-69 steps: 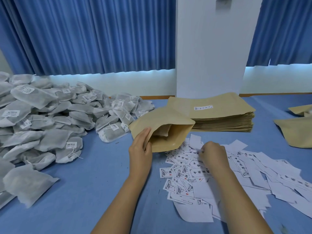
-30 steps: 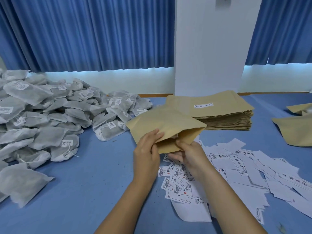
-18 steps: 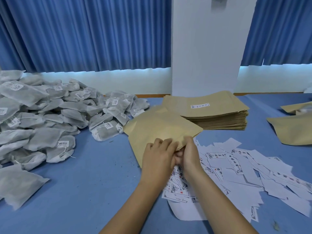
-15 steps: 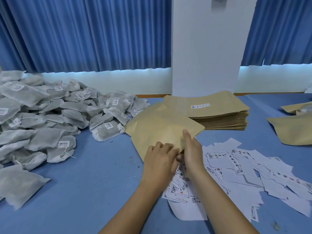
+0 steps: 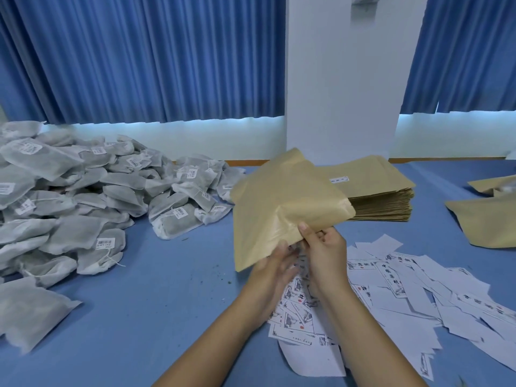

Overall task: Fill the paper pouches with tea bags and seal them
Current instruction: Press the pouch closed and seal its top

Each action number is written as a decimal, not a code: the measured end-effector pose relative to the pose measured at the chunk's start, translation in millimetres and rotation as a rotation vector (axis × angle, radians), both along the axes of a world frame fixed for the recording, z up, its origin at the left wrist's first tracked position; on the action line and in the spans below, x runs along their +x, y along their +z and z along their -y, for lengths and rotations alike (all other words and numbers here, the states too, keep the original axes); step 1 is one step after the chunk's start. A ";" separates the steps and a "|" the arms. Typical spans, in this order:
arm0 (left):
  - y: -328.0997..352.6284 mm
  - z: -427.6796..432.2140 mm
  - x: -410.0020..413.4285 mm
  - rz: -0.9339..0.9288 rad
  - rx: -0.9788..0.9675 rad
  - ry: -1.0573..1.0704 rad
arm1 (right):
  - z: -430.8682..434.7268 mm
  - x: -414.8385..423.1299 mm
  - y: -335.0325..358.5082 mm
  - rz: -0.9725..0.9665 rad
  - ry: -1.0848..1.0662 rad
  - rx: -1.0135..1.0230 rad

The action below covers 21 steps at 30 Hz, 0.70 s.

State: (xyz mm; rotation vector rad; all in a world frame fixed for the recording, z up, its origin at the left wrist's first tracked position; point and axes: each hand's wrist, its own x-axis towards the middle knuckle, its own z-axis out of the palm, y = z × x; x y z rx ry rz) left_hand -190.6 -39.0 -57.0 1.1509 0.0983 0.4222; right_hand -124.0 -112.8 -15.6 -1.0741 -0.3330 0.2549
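A tan paper pouch (image 5: 282,208) is lifted off the blue table (image 5: 167,303), tilted up toward me. My right hand (image 5: 324,255) pinches its near edge, thumb on top. My left hand (image 5: 275,270) is under the pouch's lower corner, fingers partly hidden behind the paper, so its grip is unclear. A big heap of grey tea bags (image 5: 69,205) with white barcode tags lies on the left. A stack of flat empty pouches (image 5: 374,188) sits behind the held one.
Loose white printed labels (image 5: 391,297) are scattered on the table right of my hands. More tan pouches (image 5: 485,216) lie at the far right. A white pillar (image 5: 343,79) and blue curtains stand behind the table.
The pouch was pressed flat on the table with both hands at its near edge; now it is raised and tilted up, my right hand pinching it and my left hand below.
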 end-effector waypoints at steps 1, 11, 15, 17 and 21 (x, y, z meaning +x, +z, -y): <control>4.4 -2.8 0.7 0.089 -0.145 0.030 | -1.6 -3.1 -0.9 -0.029 0.064 0.043; 22.6 -32.5 14.4 0.216 -0.289 0.262 | 2.6 11.1 -1.4 -0.272 0.025 0.148; 20.3 -32.9 12.8 0.183 -0.356 0.227 | 1.9 9.9 -2.2 -0.272 0.000 0.172; 18.1 -31.8 13.5 0.142 -0.379 0.235 | 1.8 11.2 -1.3 -0.295 -0.046 0.191; 15.1 -28.1 15.1 0.089 -0.473 0.272 | 5.4 13.1 -3.2 -0.352 -0.095 0.177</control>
